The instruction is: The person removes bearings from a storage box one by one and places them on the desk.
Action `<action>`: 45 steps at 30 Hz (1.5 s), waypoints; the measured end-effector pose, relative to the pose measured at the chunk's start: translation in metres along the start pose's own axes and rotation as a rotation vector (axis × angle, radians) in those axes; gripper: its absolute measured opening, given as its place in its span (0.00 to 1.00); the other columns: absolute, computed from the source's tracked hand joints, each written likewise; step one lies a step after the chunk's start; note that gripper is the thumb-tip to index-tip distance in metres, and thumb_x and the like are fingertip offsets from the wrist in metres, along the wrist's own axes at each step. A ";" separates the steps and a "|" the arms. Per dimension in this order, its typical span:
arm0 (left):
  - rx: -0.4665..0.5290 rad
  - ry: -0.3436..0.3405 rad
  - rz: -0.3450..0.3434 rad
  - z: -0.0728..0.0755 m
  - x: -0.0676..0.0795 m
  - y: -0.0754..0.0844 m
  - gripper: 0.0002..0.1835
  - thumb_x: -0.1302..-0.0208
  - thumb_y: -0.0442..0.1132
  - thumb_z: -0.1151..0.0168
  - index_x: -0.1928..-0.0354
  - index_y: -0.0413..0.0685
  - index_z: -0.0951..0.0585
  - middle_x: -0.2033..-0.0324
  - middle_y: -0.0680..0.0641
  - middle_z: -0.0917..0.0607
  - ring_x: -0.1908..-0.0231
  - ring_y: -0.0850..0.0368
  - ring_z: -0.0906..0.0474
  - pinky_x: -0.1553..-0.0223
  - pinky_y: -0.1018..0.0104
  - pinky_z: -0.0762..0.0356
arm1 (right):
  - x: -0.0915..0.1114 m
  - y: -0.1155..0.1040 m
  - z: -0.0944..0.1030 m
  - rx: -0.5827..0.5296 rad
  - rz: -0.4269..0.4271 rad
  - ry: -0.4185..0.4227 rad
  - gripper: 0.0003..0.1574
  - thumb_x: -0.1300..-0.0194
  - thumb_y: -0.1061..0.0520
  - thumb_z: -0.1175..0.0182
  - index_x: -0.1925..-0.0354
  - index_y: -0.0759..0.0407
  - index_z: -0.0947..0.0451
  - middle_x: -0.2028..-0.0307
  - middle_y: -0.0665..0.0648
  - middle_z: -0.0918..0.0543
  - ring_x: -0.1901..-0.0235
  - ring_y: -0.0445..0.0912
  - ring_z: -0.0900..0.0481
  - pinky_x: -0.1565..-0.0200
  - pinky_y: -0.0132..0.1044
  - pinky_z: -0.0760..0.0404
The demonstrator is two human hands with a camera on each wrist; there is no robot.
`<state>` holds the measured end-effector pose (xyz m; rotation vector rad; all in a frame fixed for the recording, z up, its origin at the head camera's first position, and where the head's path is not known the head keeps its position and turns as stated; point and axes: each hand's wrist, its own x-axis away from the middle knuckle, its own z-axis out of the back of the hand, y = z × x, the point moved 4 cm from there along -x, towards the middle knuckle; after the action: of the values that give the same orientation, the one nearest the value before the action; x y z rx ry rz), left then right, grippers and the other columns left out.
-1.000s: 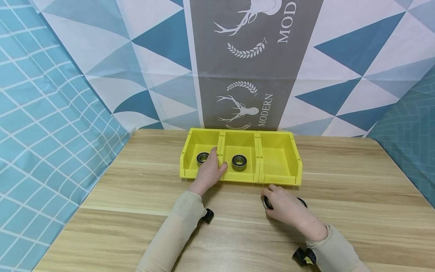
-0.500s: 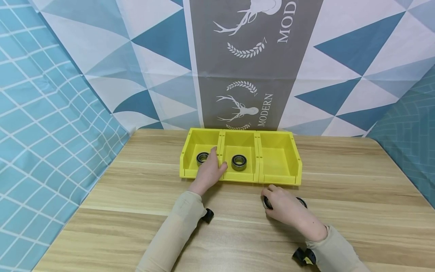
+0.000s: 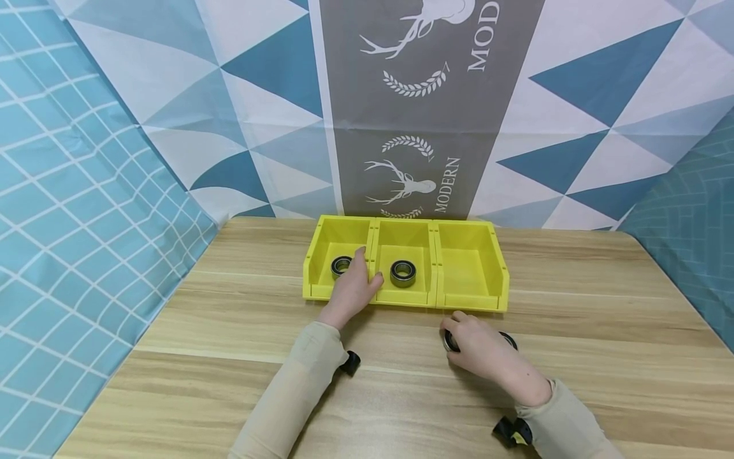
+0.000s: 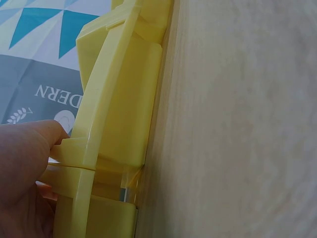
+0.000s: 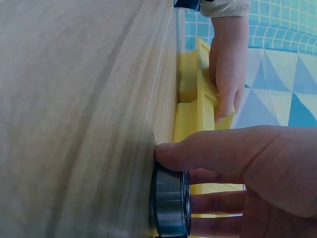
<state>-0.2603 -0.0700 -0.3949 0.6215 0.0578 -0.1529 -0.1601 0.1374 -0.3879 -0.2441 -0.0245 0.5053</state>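
Observation:
Three joined yellow bins (image 3: 467, 303) stand on the table. My left hand (image 3: 351, 294) grips the divider between the left and middle bins, thumb on the middle side; the left wrist view shows the wall pinched (image 4: 74, 151). One ball bearing (image 3: 335, 262) lies in the left bin, partly behind that hand. Another bearing (image 3: 403, 283) lies flat in the middle bin. In front of the right bin, my right hand (image 3: 484, 352) holds a bearing (image 5: 171, 203) on the tabletop between thumb and fingers. A further bearing (image 3: 510, 338) shows partly behind this hand.
The wooden table (image 3: 201, 370) runs to a patterned backdrop (image 3: 401, 115) just behind the bins. Blue tile-print sheets (image 3: 63, 210) border the left and right sides. Black wrist-worn devices (image 3: 351, 363) sit at both cuffs.

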 end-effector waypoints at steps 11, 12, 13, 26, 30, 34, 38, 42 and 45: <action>-0.010 0.002 0.002 0.000 0.000 0.000 0.37 0.38 0.49 0.50 0.33 0.38 0.50 0.39 0.37 0.32 0.72 0.50 0.25 0.64 0.55 0.24 | 0.000 0.000 0.000 0.009 0.016 0.006 0.15 0.53 0.60 0.33 0.65 0.57 0.25 0.71 0.50 0.28 0.70 0.42 0.30 0.69 0.37 0.28; -0.010 0.002 0.002 0.000 -0.001 0.000 0.37 0.38 0.49 0.50 0.33 0.38 0.50 0.39 0.37 0.32 0.73 0.51 0.26 0.65 0.55 0.24 | 0.000 0.000 0.000 0.009 0.013 0.003 0.15 0.53 0.60 0.33 0.64 0.57 0.25 0.71 0.50 0.28 0.70 0.42 0.30 0.69 0.37 0.28; -0.010 0.002 0.002 0.000 0.000 0.000 0.37 0.38 0.49 0.50 0.33 0.38 0.50 0.39 0.37 0.32 0.74 0.51 0.26 0.66 0.56 0.25 | 0.000 0.000 0.000 0.008 0.013 0.001 0.15 0.53 0.60 0.33 0.64 0.58 0.25 0.71 0.51 0.28 0.70 0.42 0.30 0.69 0.37 0.28; 0.001 -0.008 0.002 0.000 0.000 0.001 0.38 0.38 0.48 0.49 0.33 0.38 0.51 0.39 0.37 0.32 0.82 0.53 0.30 0.79 0.63 0.31 | 0.001 0.001 0.000 -0.006 -0.034 -0.021 0.18 0.54 0.58 0.32 0.61 0.59 0.24 0.69 0.52 0.27 0.69 0.43 0.28 0.67 0.38 0.26; -0.002 -0.008 -0.002 0.000 -0.001 0.001 0.38 0.38 0.48 0.49 0.33 0.38 0.50 0.39 0.37 0.32 0.80 0.53 0.29 0.77 0.63 0.30 | 0.001 0.001 0.000 0.001 -0.027 -0.013 0.18 0.54 0.58 0.32 0.62 0.59 0.24 0.68 0.52 0.27 0.68 0.43 0.28 0.67 0.39 0.26; -0.002 -0.005 -0.001 0.000 -0.001 0.001 0.37 0.38 0.48 0.50 0.33 0.38 0.50 0.39 0.36 0.32 0.79 0.53 0.28 0.74 0.61 0.28 | 0.001 0.000 0.001 -0.001 -0.023 -0.013 0.18 0.54 0.58 0.32 0.63 0.58 0.24 0.69 0.51 0.27 0.68 0.43 0.28 0.67 0.39 0.26; -0.010 -0.001 0.002 0.001 -0.001 0.001 0.37 0.38 0.49 0.50 0.33 0.38 0.50 0.40 0.37 0.32 0.78 0.53 0.28 0.73 0.61 0.28 | 0.001 0.000 0.001 0.004 -0.020 -0.016 0.18 0.53 0.57 0.31 0.62 0.58 0.24 0.69 0.51 0.28 0.69 0.43 0.29 0.67 0.38 0.26; 0.000 -0.007 0.003 0.000 0.000 0.001 0.37 0.38 0.49 0.50 0.33 0.39 0.50 0.39 0.37 0.32 0.79 0.53 0.28 0.75 0.61 0.29 | 0.001 0.001 0.000 0.012 -0.014 -0.014 0.19 0.53 0.57 0.31 0.61 0.58 0.24 0.69 0.51 0.28 0.69 0.43 0.29 0.68 0.38 0.26; 0.009 -0.011 0.007 0.001 0.000 0.001 0.37 0.38 0.48 0.50 0.33 0.39 0.50 0.39 0.37 0.33 0.79 0.52 0.28 0.75 0.61 0.28 | 0.001 0.000 0.000 0.014 -0.009 -0.014 0.19 0.53 0.57 0.31 0.61 0.58 0.24 0.69 0.51 0.28 0.69 0.42 0.29 0.68 0.38 0.26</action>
<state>-0.2597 -0.0695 -0.3939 0.6295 0.0441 -0.1499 -0.1590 0.1381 -0.3881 -0.2266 -0.0360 0.4985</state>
